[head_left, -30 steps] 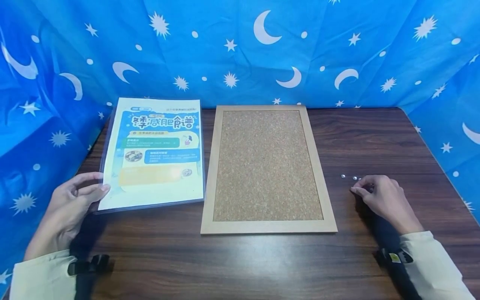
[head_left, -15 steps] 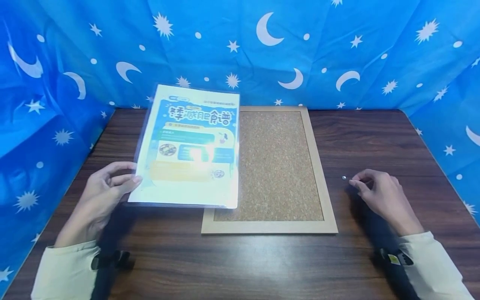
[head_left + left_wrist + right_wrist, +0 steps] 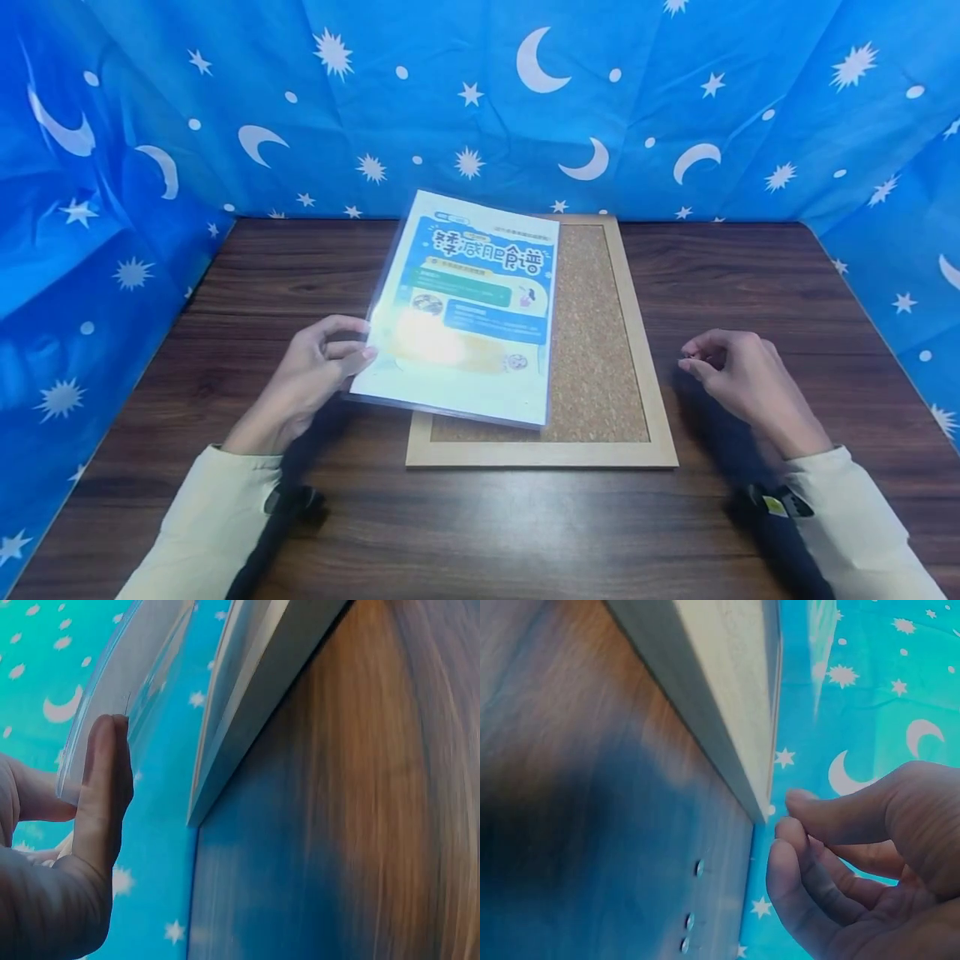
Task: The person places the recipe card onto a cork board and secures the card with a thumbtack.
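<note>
My left hand (image 3: 307, 375) pinches the lower left edge of a laminated poster (image 3: 472, 292), thumb in front and fingers behind. Blue, with large Chinese lettering, the poster is tilted and hangs over the left part of a cork board (image 3: 600, 350). In the left wrist view the clear edge of the poster (image 3: 124, 667) sits between thumb and fingers. To the right of the board, my right hand (image 3: 738, 379) is raised with thumb and fingertips pinched together, apparently on a thumbtack that is nearly hidden. Three silver thumbtacks (image 3: 690, 921) lie on the table beneath it in the right wrist view.
The board's pale wooden frame (image 3: 540, 455) lies flat on a dark wood-grain table (image 3: 480, 533). Blue cloth (image 3: 420, 100) with white moons and stars hangs behind and at both sides. Both wrists wear black straps.
The left hand has carried the poster rightward from beside the board to over its left part. The right hand has lifted off the table and shifted slightly left, fingertips still pinched.
</note>
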A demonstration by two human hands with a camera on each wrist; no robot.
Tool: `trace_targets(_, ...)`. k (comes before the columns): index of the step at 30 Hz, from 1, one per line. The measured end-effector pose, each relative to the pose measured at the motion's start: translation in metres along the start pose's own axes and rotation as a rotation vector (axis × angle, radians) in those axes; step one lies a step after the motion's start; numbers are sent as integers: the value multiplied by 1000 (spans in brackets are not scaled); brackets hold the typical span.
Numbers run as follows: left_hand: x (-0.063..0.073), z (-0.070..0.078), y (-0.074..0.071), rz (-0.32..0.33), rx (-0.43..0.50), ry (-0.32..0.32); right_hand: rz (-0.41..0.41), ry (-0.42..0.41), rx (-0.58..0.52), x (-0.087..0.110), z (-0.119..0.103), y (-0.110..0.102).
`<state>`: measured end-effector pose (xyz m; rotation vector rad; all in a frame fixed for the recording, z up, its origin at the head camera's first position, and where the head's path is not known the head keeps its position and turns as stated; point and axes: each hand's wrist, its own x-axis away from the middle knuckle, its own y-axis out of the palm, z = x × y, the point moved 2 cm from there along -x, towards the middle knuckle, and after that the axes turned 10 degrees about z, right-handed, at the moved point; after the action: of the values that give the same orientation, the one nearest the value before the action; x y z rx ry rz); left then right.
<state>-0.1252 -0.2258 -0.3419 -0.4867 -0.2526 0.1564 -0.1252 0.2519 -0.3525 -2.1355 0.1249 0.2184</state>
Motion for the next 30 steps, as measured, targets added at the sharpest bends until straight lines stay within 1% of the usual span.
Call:
trace_targets(4, 0, 6, 17, -38, 43, 13, -16, -13, -12, -3, -6, 2)
trace_targets(12, 0, 14, 49, -65, 95, -31, -42, -30, -21, -11, -18, 6)
trace_targets(17, 3, 16, 65, -103, 141, -37, -43, -47, -21, -16, -26, 7)
trace_targets(23, 6, 18, 79, -133, 173, -16, -33, -73, -42, -23, -35, 11)
trace_targets(30, 5, 19, 86, -171, 136, -4, -64, -80, -75, -33, -45, 16)
